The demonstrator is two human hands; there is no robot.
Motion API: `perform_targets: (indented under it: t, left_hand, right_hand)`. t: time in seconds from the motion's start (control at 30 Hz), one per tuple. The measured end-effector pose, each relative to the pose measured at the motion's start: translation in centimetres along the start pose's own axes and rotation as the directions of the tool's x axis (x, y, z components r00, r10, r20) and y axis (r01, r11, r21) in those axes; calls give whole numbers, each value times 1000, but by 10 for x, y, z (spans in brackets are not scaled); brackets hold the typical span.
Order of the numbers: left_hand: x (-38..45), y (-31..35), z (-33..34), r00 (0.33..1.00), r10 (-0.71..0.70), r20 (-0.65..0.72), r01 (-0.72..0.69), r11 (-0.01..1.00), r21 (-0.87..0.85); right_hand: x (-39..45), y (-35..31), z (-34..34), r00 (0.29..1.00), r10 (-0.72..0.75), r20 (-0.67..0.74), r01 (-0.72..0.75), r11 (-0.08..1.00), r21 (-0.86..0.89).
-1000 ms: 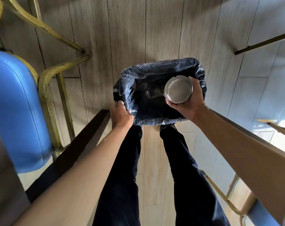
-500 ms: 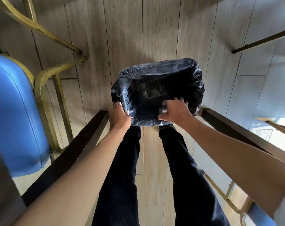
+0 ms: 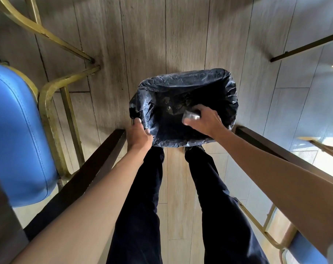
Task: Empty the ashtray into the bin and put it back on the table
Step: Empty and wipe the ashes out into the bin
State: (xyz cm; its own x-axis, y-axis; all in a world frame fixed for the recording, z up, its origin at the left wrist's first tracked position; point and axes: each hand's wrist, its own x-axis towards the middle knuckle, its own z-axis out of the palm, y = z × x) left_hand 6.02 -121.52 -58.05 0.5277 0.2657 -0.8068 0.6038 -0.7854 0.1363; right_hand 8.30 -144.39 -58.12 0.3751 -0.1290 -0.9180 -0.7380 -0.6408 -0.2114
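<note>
Right now your right hand [image 3: 203, 121] is wrapped around the metal ashtray [image 3: 191, 115], fingers curled over it so only a blurred sliver of shiny rim shows at centre right of the frame, tipped down inside the mouth of the bin [image 3: 232, 96]. Your left hand [image 3: 140, 135] is pinched shut on the black bin liner [image 3: 146, 103] at the near left corner of the rim, which steadies the bin. To finish the tipping cleanly, you would do well to keep the ashtray low, below the liner's edge, and turn it fully mouth-down with a firm tap or shake, so ash drops onto the rubbish at the bottom and not onto the wooden floor [image 3: 146, 44] or your dark trousers [image 3: 142, 197] just below the bin. Whether the ashtray is empty cannot be told; your hand hides its bowl. Hold the liner until the ashtray is lifted clear. Mind the dark table rail [image 3: 89, 172] at lower left and the blue chair [image 3: 17, 134] at far left when you rise.
</note>
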Motion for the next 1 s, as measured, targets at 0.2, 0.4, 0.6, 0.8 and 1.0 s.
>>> perform_targets:
  t: [0.2,0.4,0.6,0.8,1.0]
  left_hand:
    - [-3,3,-3,1000,-3,7,2,1000,12]
    - [-4,5,-5,1000,4,18,-4,1000,10]
    - [-4,4,-5,1000,-1,19,1,1000,-1]
    - [3,-2,-3,998,-26,52,30,997,-75]
    - [-19,1,-13,998,-59,0,58,992,-113]
  right_hand:
    - [-7,-4,-21,924,-33,381,-352,315,881]
    - [-7,4,-14,932,-87,352,-329,204,922]
    - [-12,2,-4,993,-28,113,-81,530,844]
    - [-15,10,2,998,52,-30,-4,549,836]
    - [-44,18,-6,984,8,179,-175,272,946]
